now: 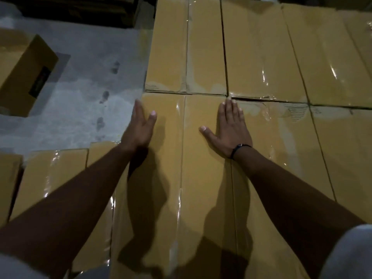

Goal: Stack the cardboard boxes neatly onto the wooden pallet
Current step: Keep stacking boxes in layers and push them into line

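Note:
A taped brown cardboard box (181, 178) lies top-up right below me, in a layer of several like boxes. My left hand (141, 127) lies along its left edge, fingers straight down the side and thumb on top. My right hand (229, 127) lies flat on the top at the box's right seam, fingers straight and reaching the far edge. Beyond it sit two more boxes (187, 47) (261, 53), edges touching. The boxes hide any pallet.
Grey concrete floor (84, 87) is open at the left. A single box (26, 75) stands on it at the far left. Lower boxes (50, 178) lie at the near left. More boxes (342, 148) fill the right side. Dark stacked material lies at the top left.

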`<state>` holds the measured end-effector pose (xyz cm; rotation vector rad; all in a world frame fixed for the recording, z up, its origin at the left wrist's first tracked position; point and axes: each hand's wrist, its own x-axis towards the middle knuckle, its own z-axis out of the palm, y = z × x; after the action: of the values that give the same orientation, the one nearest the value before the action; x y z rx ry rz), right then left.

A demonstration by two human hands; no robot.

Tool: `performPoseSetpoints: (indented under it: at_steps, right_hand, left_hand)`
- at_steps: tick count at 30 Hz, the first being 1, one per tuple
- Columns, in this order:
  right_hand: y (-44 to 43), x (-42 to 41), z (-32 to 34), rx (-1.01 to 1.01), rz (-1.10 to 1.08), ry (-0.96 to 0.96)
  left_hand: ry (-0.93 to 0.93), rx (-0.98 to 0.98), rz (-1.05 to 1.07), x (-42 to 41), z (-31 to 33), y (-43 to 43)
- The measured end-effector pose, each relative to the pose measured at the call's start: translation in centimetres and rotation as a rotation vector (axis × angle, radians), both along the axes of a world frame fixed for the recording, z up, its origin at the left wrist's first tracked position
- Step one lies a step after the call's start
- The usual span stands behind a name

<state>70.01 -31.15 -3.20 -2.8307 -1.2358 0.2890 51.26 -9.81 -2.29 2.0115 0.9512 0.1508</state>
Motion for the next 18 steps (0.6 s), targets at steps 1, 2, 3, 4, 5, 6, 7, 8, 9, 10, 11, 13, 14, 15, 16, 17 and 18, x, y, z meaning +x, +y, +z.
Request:
performPoseSetpoints:
  at_steps: [1,2,3,4,5,6,7,8,9,10,11,13,14,15,16,17,18]
  right_hand:
    - [0.2,0.5,0.1,0.004,-0.004,-0.010]
    - [0.4,0.9,0.0,0.005,-0.011,-0.014]
    - [0.8,1.3,0.0,0.005,-0.017,-0.012]
    - [1.0,1.6,0.0,0.004,-0.020,-0.009]
    - [1.3,1.9,-0.1,0.004,-0.022,-0.011]
    - [1.4,2.2,-0.3,0.009,-0.024,-0.019]
    - [1.6,2.4,-0.4,0.014,-0.024,-0.028]
    - [1.7,2.7,-0.4,0.016,-0.022,-0.033]
    - [1.8,2.8,-0.5,0.015,-0.021,-0.035]
    - [2.0,2.9,-0.4,0.012,-0.020,-0.038]
    - [2.1,3.0,-0.4,0.008,-0.022,-0.044]
    - [2.4,3.1,-0.1,0.001,-0.030,-0.056]
    - [2.6,3.2,0.1,0.000,-0.029,-0.063]
    - [2.9,3.2,0.3,-0.003,-0.024,-0.070]
    - [3.2,3.0,0.4,-0.010,-0.022,-0.080]
    - [3.6,2.9,0.5,-0.020,-0.031,-0.090]
    - [3.8,2.7,0.6,-0.031,-0.053,-0.087]
  left_hand:
    - [0.021,0.071,-0.050,1.8,-0.1,0.9]
    - [0.060,0.171,-0.105,3.3,-0.2,1.4]
    - [0.113,0.281,-0.143,4.3,-0.6,1.7]
    - [0.166,0.377,-0.164,5.0,-0.9,1.7]
    - [0.199,0.442,-0.167,5.4,-1.1,1.6]
    - [0.211,0.466,-0.162,5.5,-1.3,1.5]
    - [0.208,0.470,-0.152,5.5,-1.5,1.4]
    - [0.200,0.467,-0.146,5.4,-1.6,1.4]
    - [0.195,0.474,-0.144,5.3,-1.6,1.5]
    - [0.193,0.486,-0.146,5.4,-1.5,1.5]
    - [0.193,0.498,-0.148,5.5,-1.5,1.6]
    - [0.192,0.522,-0.148,5.8,-1.6,1.5]
    - [0.187,0.536,-0.145,5.7,-1.7,1.5]
    - [0.186,0.548,-0.144,5.6,-1.8,1.5]
    - [0.193,0.556,-0.154,5.4,-1.9,1.6]
    - [0.206,0.569,-0.173,5.4,-2.0,1.6]
    - [0.221,0.589,-0.198,5.4,-2.1,1.5]
